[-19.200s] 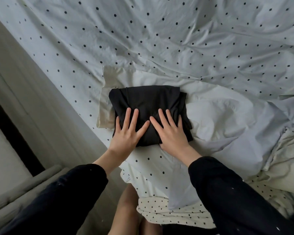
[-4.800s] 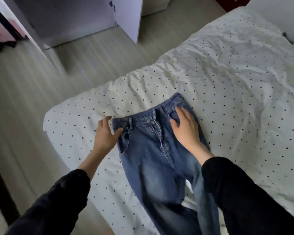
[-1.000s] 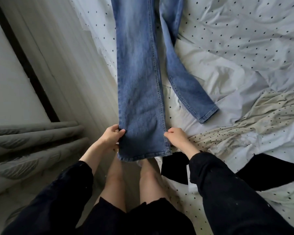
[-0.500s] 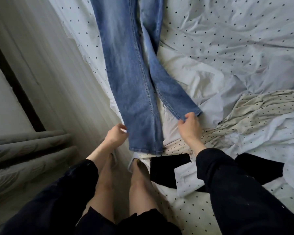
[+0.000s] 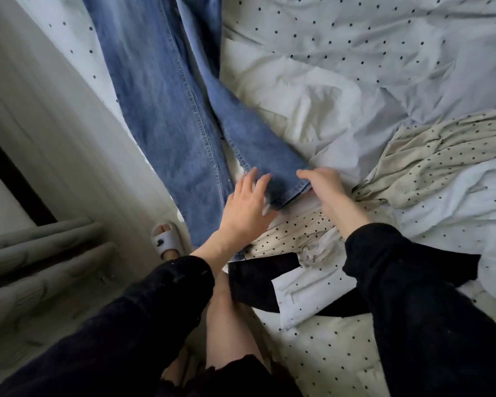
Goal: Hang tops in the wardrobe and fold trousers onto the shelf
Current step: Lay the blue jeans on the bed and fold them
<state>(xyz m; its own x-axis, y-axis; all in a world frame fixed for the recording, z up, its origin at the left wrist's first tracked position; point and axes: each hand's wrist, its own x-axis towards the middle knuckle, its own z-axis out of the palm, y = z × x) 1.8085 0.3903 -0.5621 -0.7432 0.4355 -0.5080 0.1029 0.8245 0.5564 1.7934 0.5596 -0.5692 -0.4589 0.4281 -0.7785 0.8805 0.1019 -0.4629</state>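
With jeans [image 5: 166,116] spread lengthwise on bed [image 5: 355,47], right leg cuff between hands: left hand [image 5: 245,203] flat, fingers straight on denim; right hand [image 5: 325,183] curled round hem; soft, fairly heavy, non-slip; best taken at hems.

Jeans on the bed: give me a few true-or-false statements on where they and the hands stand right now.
1. Both hands are at the hem of one leg of the jeans. True: the left hand and right hand flank the same hem.
2. The jeans are folded into a neat square. False: both legs lie stretched out, crossing each other.
3. The jeans lie on a dotted sheet. True.
4. A black garment lies on top of the jeans. False: it lies on the bed nearer the person, apart from them.
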